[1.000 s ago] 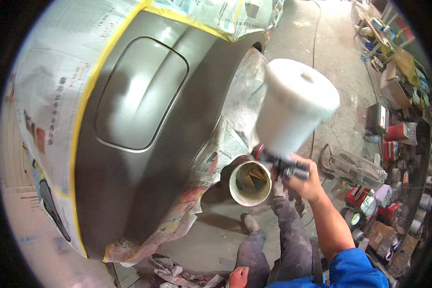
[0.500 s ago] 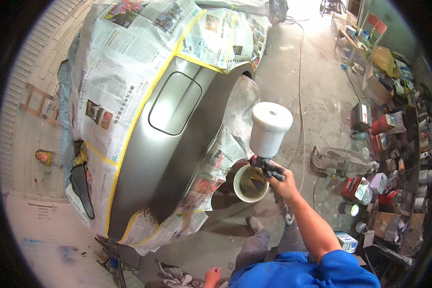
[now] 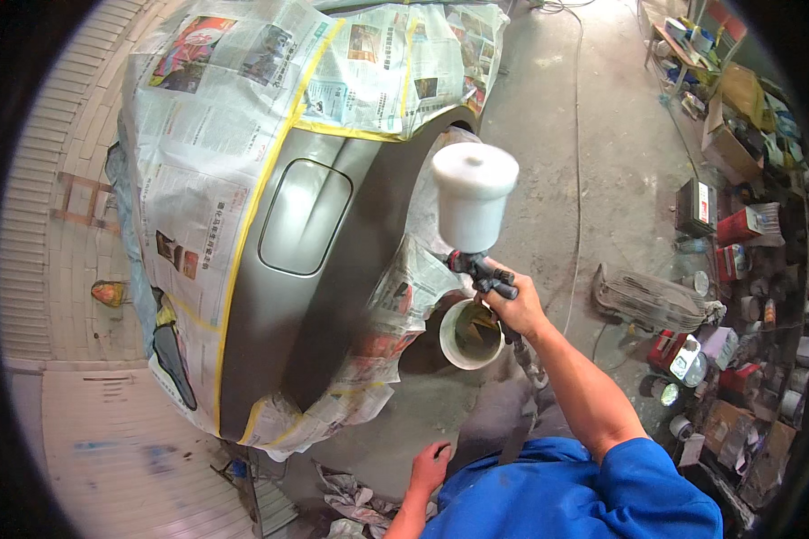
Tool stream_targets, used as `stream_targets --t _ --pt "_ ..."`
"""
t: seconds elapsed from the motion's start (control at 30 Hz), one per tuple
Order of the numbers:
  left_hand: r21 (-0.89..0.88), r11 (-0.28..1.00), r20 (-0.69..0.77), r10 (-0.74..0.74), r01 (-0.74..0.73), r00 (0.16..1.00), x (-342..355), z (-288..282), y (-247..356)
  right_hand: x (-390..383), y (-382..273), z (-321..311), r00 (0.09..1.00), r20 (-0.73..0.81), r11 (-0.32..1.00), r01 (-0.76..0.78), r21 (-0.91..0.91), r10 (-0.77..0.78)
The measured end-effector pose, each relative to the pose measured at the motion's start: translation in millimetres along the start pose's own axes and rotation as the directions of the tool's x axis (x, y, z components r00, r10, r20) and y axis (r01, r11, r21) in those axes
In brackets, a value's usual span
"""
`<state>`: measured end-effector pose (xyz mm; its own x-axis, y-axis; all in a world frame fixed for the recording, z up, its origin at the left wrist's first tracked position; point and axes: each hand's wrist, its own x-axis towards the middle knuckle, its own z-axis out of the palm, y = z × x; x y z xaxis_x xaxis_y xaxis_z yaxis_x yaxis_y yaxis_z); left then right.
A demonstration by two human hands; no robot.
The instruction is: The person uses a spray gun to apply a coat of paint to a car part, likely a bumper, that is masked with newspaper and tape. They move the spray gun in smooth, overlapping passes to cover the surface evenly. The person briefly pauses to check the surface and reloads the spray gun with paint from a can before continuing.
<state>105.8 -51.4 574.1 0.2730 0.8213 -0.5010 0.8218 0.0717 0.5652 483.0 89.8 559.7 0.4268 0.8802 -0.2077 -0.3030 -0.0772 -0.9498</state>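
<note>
Spray gun (image 3: 472, 229) shifted from the bucket (image 3: 470, 361) toward the grey car panel's (image 3: 319, 310) right edge, right hand (image 3: 517, 307) wrapped round its handle; left hand (image 3: 431, 465) curled, contents unclear.

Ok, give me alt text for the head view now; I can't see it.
A person's right hand grips a spray gun topped with a white cup, beside a gray car panel bordered by yellow tape and newspaper. The left hand is low, near the blue shirt; a round open container shows below the gun.
</note>
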Motion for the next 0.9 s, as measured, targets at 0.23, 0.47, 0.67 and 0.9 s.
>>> stream_targets --t 0.23,0.47,0.67,0.9 --pt "0.049 0.928 0.047 -0.371 0.369 0.927 -4.0 6.7 -92.3 88.5 -17.5 -3.2 0.994 -0.045 0.977 0.088 -0.195 -0.099" --pt "0.125 0.907 0.146 -0.418 0.402 0.897 36.1 7.4 -84.9 131.4 -31.3 -3.6 0.997 -0.004 0.987 -0.076 -0.144 0.076" --pt "-0.089 0.912 0.157 -0.385 0.401 0.910 103.9 -5.6 -35.3 129.4 -9.7 -9.0 0.992 0.033 0.990 -0.120 -0.077 0.122" --pt "-0.197 0.794 0.245 -0.528 0.575 0.813 99.5 16.1 -19.3 178.1 -10.3 -94.8 0.943 -0.332 0.998 0.008 0.068 0.015"
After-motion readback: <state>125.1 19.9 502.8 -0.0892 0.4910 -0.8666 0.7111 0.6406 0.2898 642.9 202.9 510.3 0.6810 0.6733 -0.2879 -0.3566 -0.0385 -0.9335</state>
